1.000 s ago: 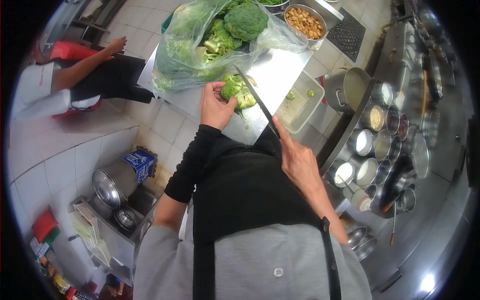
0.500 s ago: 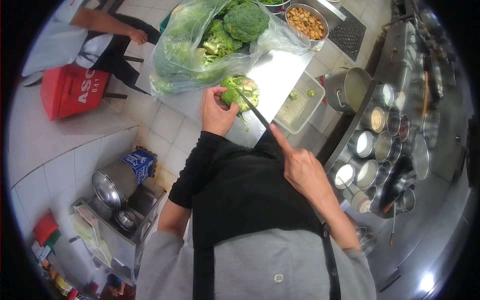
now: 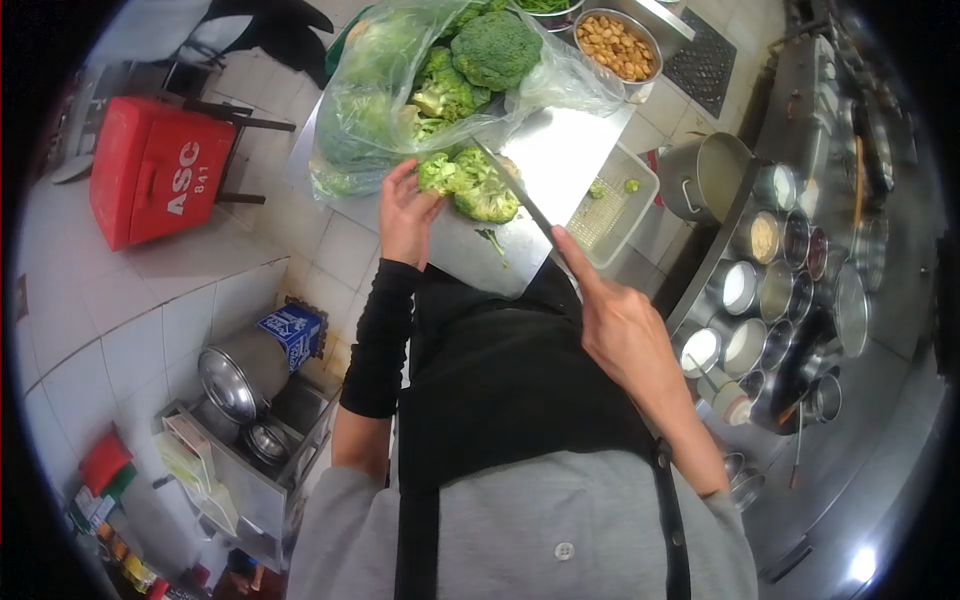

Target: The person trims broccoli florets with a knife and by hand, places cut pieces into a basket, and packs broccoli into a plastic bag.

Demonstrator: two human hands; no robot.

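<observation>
My left hand (image 3: 407, 222) grips a broccoli floret (image 3: 437, 175) at its left side, with the fingers curled along it. Right beside this floret lies the larger broccoli piece (image 3: 487, 195), on the steel table (image 3: 455, 255). My right hand (image 3: 622, 325) holds a kitchen knife (image 3: 527, 203), index finger stretched along its spine. The blade slants up and left across the right side of the larger piece; whether it touches is unclear. A thin green trimming (image 3: 490, 238) lies just below. Behind it all, a clear plastic bag (image 3: 360, 130) holds more broccoli (image 3: 497, 48).
A perforated basket (image 3: 640, 205) with a few small florets stands right of the table. A large pot (image 3: 715, 170) and a counter with several seasoning containers (image 3: 740, 285) are farther right. A bowl of browned pieces (image 3: 615, 45) stands behind. A red box (image 3: 150, 180) is at left.
My left hand has moved left with the floret, which now sits more apart from the larger piece. The knife has shifted slightly. Another person at the upper left has moved mostly out of view.
</observation>
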